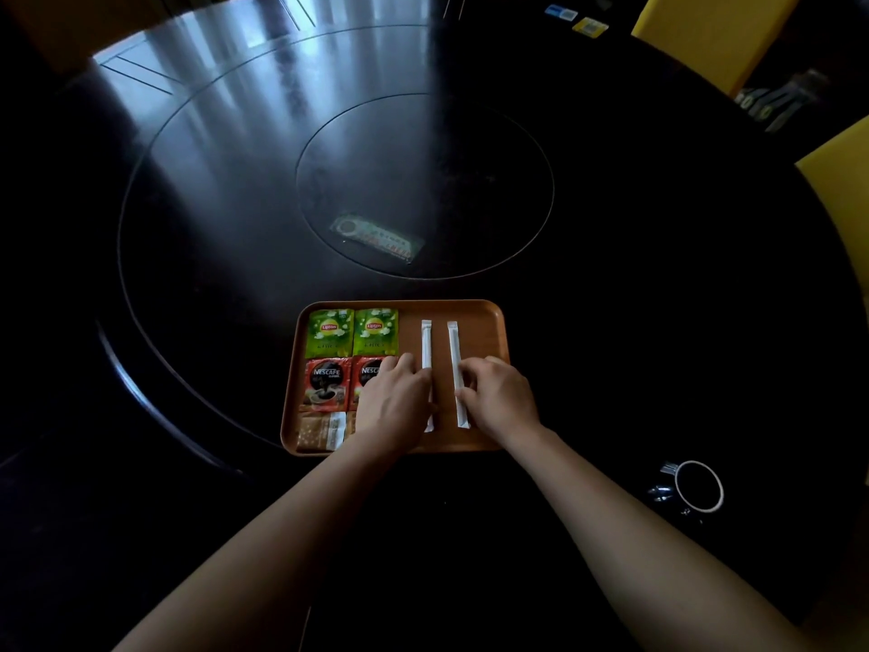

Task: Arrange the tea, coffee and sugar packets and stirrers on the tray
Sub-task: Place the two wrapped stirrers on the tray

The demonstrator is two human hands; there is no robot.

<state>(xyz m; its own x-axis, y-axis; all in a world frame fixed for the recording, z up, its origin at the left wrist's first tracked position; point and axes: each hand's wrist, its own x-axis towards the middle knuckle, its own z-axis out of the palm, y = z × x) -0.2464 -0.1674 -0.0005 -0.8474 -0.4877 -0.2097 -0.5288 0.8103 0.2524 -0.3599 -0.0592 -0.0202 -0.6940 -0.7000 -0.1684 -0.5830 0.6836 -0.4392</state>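
A brown wooden tray [484,322] lies on the dark round table in front of me. On its left side lie two green Lipton tea packets [330,332] [375,331], below them two red Nescafe coffee packets [325,383] [369,371], and a brown sugar packet [319,431] at the near left. Two white wrapped stirrers [426,343] [454,350] lie upright and parallel on the right half. My left hand [392,404] rests fingers-down on the left stirrer, covering part of the second coffee packet. My right hand [501,397] touches the right stirrer with its fingertips.
A dark mug with a white rim [699,486] stands on the table to the near right. A flat greenish packet [376,238] lies on the table's inner disc beyond the tray. Yellow chairs [705,30] stand at the far right.
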